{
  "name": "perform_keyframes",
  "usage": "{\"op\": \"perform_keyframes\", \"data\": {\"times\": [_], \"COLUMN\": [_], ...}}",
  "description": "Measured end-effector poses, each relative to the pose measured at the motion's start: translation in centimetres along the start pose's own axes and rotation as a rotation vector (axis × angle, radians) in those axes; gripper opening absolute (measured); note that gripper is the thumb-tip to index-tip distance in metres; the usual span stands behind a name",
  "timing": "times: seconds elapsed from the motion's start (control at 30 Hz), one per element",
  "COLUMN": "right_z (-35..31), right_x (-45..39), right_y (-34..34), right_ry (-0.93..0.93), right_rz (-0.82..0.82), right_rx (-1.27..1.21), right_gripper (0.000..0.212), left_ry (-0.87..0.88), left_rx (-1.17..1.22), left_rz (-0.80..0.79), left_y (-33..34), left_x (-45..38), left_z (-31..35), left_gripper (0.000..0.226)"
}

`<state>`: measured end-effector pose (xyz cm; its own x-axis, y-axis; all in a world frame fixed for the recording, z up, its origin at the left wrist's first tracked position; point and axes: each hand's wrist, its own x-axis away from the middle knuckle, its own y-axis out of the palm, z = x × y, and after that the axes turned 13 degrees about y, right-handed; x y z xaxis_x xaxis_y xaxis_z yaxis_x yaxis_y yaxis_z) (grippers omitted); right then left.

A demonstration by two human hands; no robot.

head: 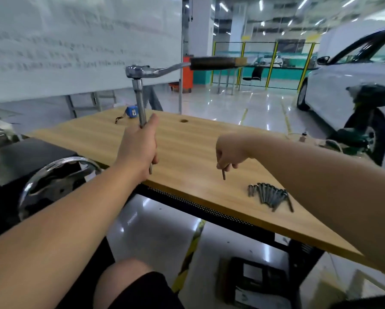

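- Chrome ratchet wrench [142, 72] upright over the wood surface [187, 141], handle level; L hand [140, 148] fingers clenched round its shaft.
- R hand [229, 152] fingers pinch one screw [223, 175], tip down, just above surface.
- Screw pile [269, 195] lies on surface nr its front edge.

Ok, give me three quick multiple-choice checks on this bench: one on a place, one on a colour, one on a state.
1. Where is the pile of screws? A) on the wooden table B) on the floor C) in a box
2. The tape measure is: A) red B) blue C) yellow
3. The right hand: A) lies flat B) pinches one screw, tip down C) hangs empty
Answers: 1 A, the pile rests on the table; 2 B, its case is blue; 3 B, a screw sticks down from its fingers, while the left hand grips the ratchet.
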<state>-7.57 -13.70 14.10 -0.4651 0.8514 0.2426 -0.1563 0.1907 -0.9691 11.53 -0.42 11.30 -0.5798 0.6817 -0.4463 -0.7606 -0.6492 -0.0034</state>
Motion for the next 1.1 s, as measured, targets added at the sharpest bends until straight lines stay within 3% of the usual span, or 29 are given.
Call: {"op": "perform_keyframes", "data": {"times": [0.2, 0.4, 0.6, 0.77, 0.87, 0.93, 1.0, 1.1], "right_z": [2.3, 3.2, 3.8, 4.6, 4.6, 3.6, 2.4, 0.9], "right_x": [-1.3, -1.0, -0.5, -0.9, -1.3, -1.1, -0.7, 0.0], "right_y": [3.2, 3.9, 3.4, 2.7, 3.0, 3.2, 3.1, 2.7], "right_ry": [0.025, 0.054, 0.090, 0.156, 0.162, 0.185, 0.196, 0.000], "right_rz": [-0.083, -0.125, -0.027, 0.242, 0.323, 0.154, -0.140, -0.511], "right_rx": [0.119, 0.176, 0.118, -0.138, -0.582, -1.078, -1.448, -1.614], "right_gripper": [0.022, 0.027, 0.038, 0.030, 0.033, 0.038, 0.048, 0.059], "left_ry": [-0.002, 0.007, 0.014, -0.009, -0.033, -0.062, -0.096, -0.135], "left_rx": [0.025, 0.004, 0.034, 0.068, 0.122, 0.153, 0.176, 0.167], "left_rz": [-0.090, -0.104, -0.142, -0.200, -0.268, -0.327, -0.405, -0.514], "left_y": [2.3, 3.1, 3.2, 2.5, 1.4, 0.5, -0.7, -2.5], "left_x": [0.7, 0.6, 0.4, 0.8, 0.7, 0.6, 0.6, 1.2], "left_z": [-3.5, -4.7, -4.7, -4.9, -5.1, -5.1, -5.1, -5.0], "left_gripper": [0.055, 0.045, 0.054, 0.054, 0.053, 0.054, 0.052, 0.049]}}
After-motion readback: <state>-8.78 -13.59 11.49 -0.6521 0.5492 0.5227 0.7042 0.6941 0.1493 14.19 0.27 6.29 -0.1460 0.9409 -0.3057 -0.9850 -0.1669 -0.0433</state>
